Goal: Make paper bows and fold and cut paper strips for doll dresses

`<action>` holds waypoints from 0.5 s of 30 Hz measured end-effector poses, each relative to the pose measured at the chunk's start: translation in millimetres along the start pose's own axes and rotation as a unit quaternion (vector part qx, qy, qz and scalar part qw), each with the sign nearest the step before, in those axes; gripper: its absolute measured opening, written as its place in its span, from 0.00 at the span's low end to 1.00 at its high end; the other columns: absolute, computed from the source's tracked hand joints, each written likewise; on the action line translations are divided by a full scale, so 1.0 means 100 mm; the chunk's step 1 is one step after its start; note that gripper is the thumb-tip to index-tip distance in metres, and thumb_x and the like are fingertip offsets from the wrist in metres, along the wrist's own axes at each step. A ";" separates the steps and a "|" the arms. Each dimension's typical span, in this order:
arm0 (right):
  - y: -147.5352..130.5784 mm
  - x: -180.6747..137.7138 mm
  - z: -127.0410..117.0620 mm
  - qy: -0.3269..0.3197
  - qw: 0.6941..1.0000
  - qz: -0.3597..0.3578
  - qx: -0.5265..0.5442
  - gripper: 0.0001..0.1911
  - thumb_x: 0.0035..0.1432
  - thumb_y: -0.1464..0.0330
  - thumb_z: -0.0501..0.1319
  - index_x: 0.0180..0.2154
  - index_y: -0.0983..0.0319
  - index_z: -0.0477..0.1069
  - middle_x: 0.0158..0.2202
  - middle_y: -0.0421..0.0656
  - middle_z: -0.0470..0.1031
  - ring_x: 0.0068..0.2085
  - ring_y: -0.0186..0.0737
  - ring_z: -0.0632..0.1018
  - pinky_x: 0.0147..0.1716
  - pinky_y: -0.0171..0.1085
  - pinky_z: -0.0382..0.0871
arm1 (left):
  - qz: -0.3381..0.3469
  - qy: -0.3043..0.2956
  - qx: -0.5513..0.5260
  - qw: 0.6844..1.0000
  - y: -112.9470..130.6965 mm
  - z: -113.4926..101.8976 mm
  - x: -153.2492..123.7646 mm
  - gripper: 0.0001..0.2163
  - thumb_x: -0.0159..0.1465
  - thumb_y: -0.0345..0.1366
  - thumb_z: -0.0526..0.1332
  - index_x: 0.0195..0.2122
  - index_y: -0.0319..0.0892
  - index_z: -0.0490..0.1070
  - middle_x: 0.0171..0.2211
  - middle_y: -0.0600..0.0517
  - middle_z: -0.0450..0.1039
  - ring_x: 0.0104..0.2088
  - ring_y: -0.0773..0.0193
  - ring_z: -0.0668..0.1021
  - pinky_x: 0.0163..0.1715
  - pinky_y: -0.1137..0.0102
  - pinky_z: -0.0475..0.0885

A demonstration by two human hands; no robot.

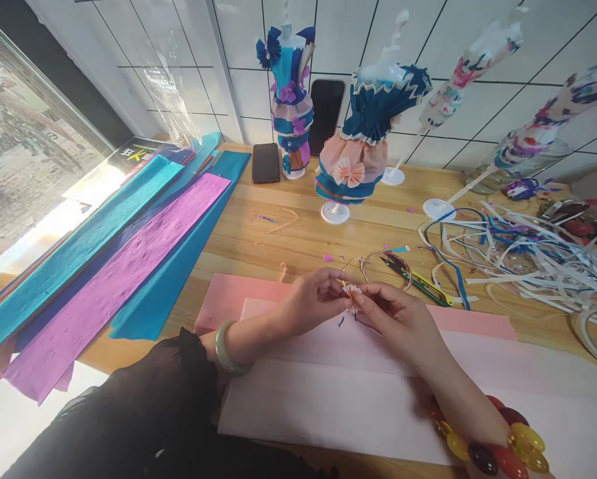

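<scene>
Between my two hands is a small pleated pale-pink paper bow [352, 297], pinched at fingertip level above the pink paper sheets [328, 399]. Fingers and thumb of my left hand [318, 303] close on its left side. My right hand [393, 313] grips its right side with thumb and forefinger. A bit of dark blue thread or wire dangles just below the bow. Just beyond my right hand lie yellow-green thread snips [430, 289] and a coil of thin wire [378, 263].
Small dress forms in crepe-paper dresses, a blue-and-purple one [292, 106] and a navy-and-pink one [351, 140], stand behind. Folded crepe-paper strips [128, 266] lie left, beside a dark phone [266, 163]. Tangled paper scraps [528, 246] cover the right side. A tiled wall [238, 40] bounds the back.
</scene>
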State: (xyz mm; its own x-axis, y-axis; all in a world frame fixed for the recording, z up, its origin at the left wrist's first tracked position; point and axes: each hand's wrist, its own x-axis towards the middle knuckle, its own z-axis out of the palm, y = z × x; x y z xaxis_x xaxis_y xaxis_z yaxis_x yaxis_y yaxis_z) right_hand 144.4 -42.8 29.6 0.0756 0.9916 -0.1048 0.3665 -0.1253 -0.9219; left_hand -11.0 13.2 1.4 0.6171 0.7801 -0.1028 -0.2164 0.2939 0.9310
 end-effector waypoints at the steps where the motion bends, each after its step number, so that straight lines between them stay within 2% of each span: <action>1: 0.00 0.00 0.00 0.003 1.000 -0.004 -0.010 0.14 0.55 0.58 0.59 0.33 0.61 0.74 0.30 0.43 0.77 0.31 0.37 0.76 0.29 0.34 0.72 | -0.004 0.005 0.004 1.000 0.00 0.01 0.00 0.19 0.50 0.39 0.69 0.41 0.38 0.67 0.29 0.52 0.72 0.32 0.69 0.75 0.36 0.71 0.69; 5: 0.09 -0.01 -0.01 0.007 1.000 0.001 -0.008 0.15 0.53 0.56 0.60 0.35 0.60 0.74 0.32 0.44 0.78 0.32 0.41 0.77 0.28 0.35 0.73 | -0.011 0.011 -0.011 1.000 0.02 0.03 -0.02 0.19 0.48 0.44 0.69 0.36 0.37 0.68 0.30 0.50 0.72 0.33 0.67 0.76 0.36 0.69 0.70; 9: 0.19 0.02 -0.05 0.004 1.000 -0.002 -0.013 0.12 0.50 0.56 0.63 0.36 0.52 0.75 0.36 0.45 0.79 0.35 0.44 0.79 0.26 0.34 0.74 | -0.003 -0.001 -0.020 1.000 -0.02 0.02 -0.02 0.21 0.47 0.46 0.69 0.35 0.37 0.69 0.31 0.48 0.73 0.33 0.65 0.76 0.38 0.67 0.71; 12: 0.22 0.05 -0.11 0.003 0.998 -0.034 -0.060 0.10 0.47 0.57 0.65 0.34 0.47 0.77 0.35 0.44 0.80 0.34 0.45 0.80 0.25 0.34 0.75 | 0.005 -0.004 -0.023 1.000 -0.04 0.01 -0.02 0.22 0.44 0.48 0.69 0.34 0.38 0.70 0.33 0.48 0.73 0.35 0.63 0.76 0.40 0.65 0.72; 15: 0.22 0.05 -0.10 0.036 0.990 -0.068 -0.118 0.08 0.43 0.56 0.66 0.30 0.45 0.77 0.30 0.43 0.80 0.29 0.47 0.80 0.22 0.37 0.75 | -0.017 0.000 0.012 1.000 -0.02 -0.01 -0.02 0.23 0.45 0.50 0.68 0.35 0.37 0.72 0.34 0.46 0.74 0.36 0.61 0.77 0.42 0.63 0.72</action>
State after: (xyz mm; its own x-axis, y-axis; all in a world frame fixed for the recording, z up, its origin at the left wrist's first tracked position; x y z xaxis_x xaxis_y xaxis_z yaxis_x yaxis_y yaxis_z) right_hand 162.6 -40.8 12.5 0.0742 0.9961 0.0488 0.5833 -0.0036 -0.8123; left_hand -13.0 11.7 -0.2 0.6234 0.7701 -0.1357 -0.1761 0.3073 0.9352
